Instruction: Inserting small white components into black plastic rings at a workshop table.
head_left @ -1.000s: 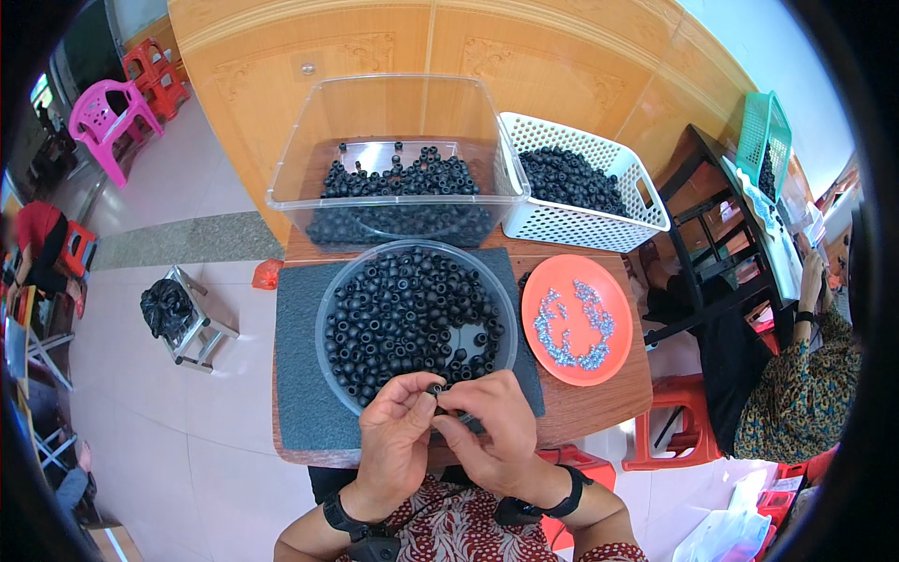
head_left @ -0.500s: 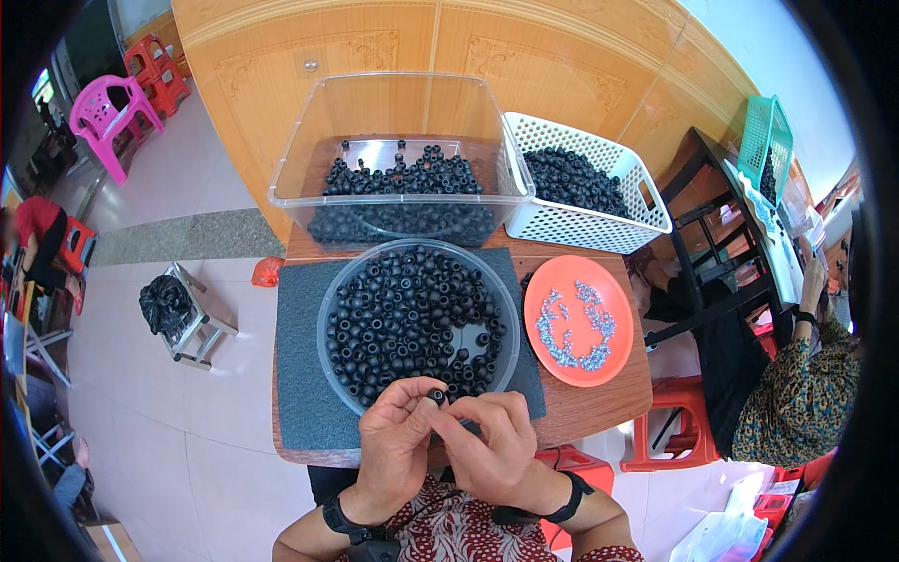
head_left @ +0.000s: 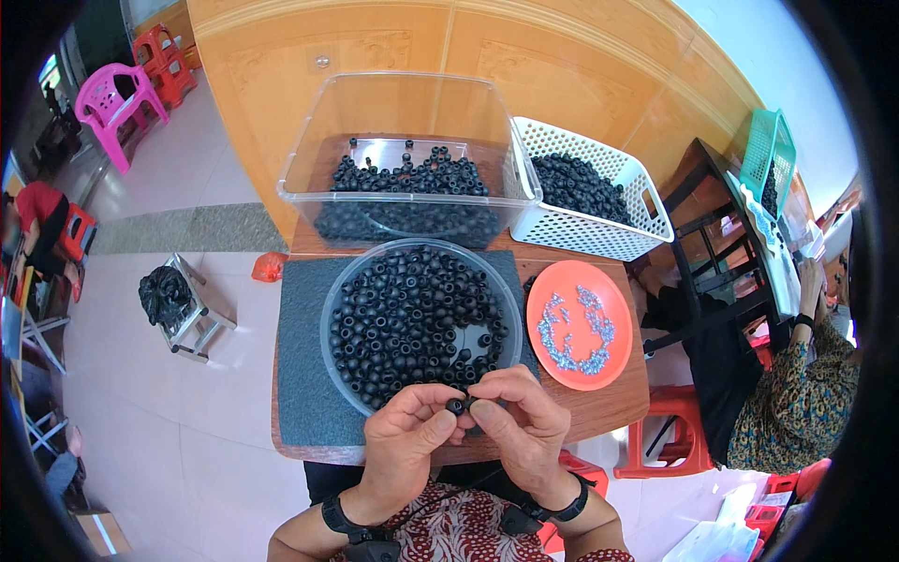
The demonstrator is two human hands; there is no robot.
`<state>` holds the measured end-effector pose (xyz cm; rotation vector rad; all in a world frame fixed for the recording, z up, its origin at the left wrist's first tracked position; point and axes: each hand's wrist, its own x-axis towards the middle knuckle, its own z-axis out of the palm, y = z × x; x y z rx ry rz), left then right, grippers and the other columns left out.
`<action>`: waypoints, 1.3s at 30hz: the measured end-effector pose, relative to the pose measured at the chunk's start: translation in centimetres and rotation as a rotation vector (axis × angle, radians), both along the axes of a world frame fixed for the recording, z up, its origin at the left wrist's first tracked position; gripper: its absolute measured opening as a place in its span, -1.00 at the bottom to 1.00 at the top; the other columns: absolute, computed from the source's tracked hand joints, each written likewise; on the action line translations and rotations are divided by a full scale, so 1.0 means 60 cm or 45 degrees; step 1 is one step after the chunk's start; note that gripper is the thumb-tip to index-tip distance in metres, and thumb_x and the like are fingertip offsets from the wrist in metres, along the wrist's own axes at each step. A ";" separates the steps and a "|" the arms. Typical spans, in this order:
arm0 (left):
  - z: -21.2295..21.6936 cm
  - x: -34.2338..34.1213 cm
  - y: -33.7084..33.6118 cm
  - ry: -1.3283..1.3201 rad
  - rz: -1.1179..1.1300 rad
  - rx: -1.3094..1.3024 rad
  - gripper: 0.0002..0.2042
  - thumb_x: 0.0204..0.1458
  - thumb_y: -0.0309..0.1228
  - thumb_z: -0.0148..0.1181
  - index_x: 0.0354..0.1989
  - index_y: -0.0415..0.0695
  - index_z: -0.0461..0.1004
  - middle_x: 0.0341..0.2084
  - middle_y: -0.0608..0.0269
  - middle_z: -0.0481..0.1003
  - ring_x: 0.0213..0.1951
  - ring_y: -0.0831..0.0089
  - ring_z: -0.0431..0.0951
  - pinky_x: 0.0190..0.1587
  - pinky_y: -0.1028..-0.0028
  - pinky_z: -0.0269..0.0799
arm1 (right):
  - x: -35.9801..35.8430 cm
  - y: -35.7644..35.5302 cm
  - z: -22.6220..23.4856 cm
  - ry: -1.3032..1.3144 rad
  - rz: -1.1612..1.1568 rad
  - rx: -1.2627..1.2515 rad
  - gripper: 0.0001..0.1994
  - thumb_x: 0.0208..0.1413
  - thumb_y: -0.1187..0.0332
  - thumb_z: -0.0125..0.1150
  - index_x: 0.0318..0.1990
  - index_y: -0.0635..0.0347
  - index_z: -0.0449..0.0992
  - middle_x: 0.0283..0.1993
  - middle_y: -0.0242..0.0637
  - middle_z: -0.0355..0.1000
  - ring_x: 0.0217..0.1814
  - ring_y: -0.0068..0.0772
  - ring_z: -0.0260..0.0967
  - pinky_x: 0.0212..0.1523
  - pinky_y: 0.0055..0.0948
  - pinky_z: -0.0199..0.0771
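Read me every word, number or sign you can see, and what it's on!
None can be read.
Orange plate, round tub, white basket, clear bin: no lettering shows.
Black wristbands: too small to tell.
Pale plastic at lower right: too blurred to tell.

Hands (head_left: 403,459) (head_left: 529,440) meeting at a black bead (head_left: 456,406), round tub (head_left: 514,323) of beads (head_left: 403,309), orange plate (head_left: 582,320)
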<state>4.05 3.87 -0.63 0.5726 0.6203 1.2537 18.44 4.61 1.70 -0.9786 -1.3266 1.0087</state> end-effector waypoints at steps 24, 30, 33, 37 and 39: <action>0.010 -0.007 -0.002 0.039 -0.109 -0.112 -0.77 0.12 -0.53 0.13 -0.07 -0.34 0.41 -0.31 0.10 0.55 -0.32 0.51 0.54 -0.26 0.58 0.46 | 0.025 0.024 0.019 -0.607 0.059 0.393 -0.81 -0.04 0.58 0.25 -0.22 0.21 0.55 -0.32 -0.26 0.45 -0.30 -0.25 0.34 -0.30 -0.39 0.32; 0.007 0.000 -0.003 0.204 -0.037 -0.022 -0.78 0.12 -0.54 0.14 -0.08 -0.35 0.42 -0.30 0.10 0.55 -0.30 0.50 0.55 -0.28 0.57 0.47 | 0.025 0.016 0.028 -0.717 0.026 0.401 -0.79 -0.07 0.59 0.27 -0.22 0.22 0.54 -0.32 -0.23 0.43 -0.30 -0.20 0.34 -0.32 -0.34 0.34; 0.012 0.005 -0.001 0.226 0.018 -0.079 -0.77 0.07 -0.52 0.20 -0.14 -0.38 0.44 -0.35 0.08 0.55 -0.40 0.46 0.53 -0.35 0.50 0.49 | 0.023 0.014 0.031 -0.743 -0.001 0.404 -0.77 -0.09 0.60 0.27 -0.22 0.23 0.54 -0.31 -0.23 0.43 -0.30 -0.19 0.34 -0.33 -0.34 0.35; 0.008 0.004 0.000 0.228 -0.005 -0.096 -0.77 0.07 -0.53 0.20 -0.13 -0.38 0.44 -0.36 0.07 0.55 -0.40 0.44 0.54 -0.36 0.49 0.48 | 0.026 0.014 0.030 -0.739 0.010 0.383 -0.77 -0.10 0.62 0.27 -0.22 0.24 0.54 -0.31 -0.22 0.42 -0.31 -0.19 0.33 -0.36 -0.35 0.35; 0.010 0.006 0.001 0.183 -0.017 -0.115 -0.79 0.07 -0.55 0.19 -0.14 -0.37 0.44 -0.38 0.06 0.55 -0.41 0.43 0.54 -0.37 0.49 0.48 | 0.027 0.013 0.027 -0.745 0.019 0.372 -0.77 -0.10 0.62 0.26 -0.22 0.25 0.54 -0.31 -0.22 0.42 -0.32 -0.19 0.33 -0.36 -0.35 0.34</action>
